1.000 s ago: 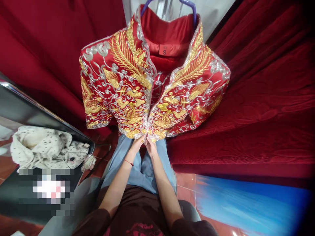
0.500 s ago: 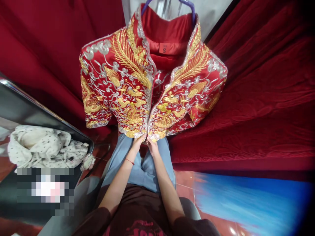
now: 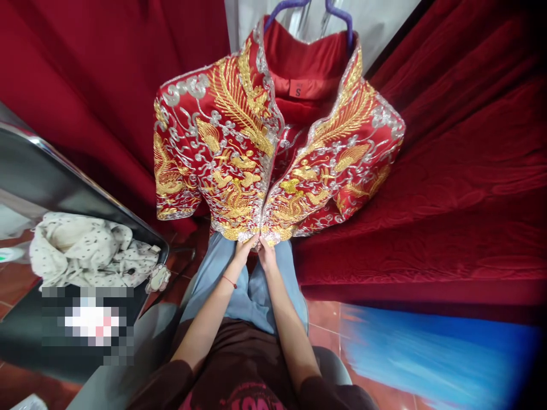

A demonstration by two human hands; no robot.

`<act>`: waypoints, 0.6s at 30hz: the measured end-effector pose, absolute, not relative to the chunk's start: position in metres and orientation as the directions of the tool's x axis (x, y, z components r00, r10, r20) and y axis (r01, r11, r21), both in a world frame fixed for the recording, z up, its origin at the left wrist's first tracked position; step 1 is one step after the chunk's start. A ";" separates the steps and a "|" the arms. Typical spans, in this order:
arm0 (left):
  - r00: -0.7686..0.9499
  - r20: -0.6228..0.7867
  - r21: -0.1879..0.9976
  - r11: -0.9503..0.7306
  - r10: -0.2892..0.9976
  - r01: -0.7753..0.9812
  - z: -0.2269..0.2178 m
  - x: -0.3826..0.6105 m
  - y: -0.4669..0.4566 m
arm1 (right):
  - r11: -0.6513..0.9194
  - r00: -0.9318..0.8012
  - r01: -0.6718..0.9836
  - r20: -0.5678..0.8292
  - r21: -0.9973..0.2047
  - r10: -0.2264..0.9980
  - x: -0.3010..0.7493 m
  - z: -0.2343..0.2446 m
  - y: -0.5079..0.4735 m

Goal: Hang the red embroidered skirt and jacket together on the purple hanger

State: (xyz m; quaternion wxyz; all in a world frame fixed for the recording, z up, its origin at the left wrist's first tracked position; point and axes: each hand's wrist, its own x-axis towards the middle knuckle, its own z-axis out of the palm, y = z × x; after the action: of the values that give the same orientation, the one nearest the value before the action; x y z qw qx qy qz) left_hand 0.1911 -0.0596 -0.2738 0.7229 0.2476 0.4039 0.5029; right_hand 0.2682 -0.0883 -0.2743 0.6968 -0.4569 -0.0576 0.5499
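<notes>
A red short-sleeved jacket (image 3: 239, 154) with gold and silver embroidery hangs in front of me on a purple hanger (image 3: 351, 25). Its front edges part at the collar and come together at the bottom hem. Inside the neck is a label (image 3: 298, 88) marked S. My left hand (image 3: 247, 249) is closed on the hem at one front edge. Right beside it, my right hand (image 3: 267, 253) pinches the hem at the other front edge. The fingertips are partly hidden, and the two hands almost touch.
To the left stands a black chair (image 3: 25, 336) carrying a white spotted cloth (image 3: 85, 250) and a blurred-out item. Red curtains (image 3: 461, 188) hang on both sides. A blue panel (image 3: 427, 353) lies at the lower right on the tiled floor (image 3: 322, 319).
The whole view has shifted slightly, so the jacket appears a little further right and lower. Both hands keep their hold at the hem, and the front edges meet closer at the bottom.
</notes>
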 end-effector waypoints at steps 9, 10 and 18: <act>0.211 -0.382 0.738 0.435 0.900 -0.516 -0.270 0.178 -0.059 | -0.058 0.333 -0.710 -0.406 -0.702 0.851 0.256 -0.277 -0.084; 0.215 -0.386 0.736 0.440 0.897 -0.514 -0.270 0.176 -0.058 | -0.064 0.323 -0.707 -0.402 -0.704 0.857 0.255 -0.277 -0.085; 0.245 -0.387 0.719 0.457 0.889 -0.524 -0.264 0.178 -0.058 | -0.076 0.304 -0.671 -0.367 -0.738 0.879 0.257 -0.275 -0.088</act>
State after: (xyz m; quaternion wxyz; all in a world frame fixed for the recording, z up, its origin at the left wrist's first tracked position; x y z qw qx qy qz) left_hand 0.1777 -0.0584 -0.2638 0.7550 0.2292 0.3982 0.4679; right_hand 0.2575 -0.0880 -0.2754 0.6699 -0.4507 -0.1156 0.5786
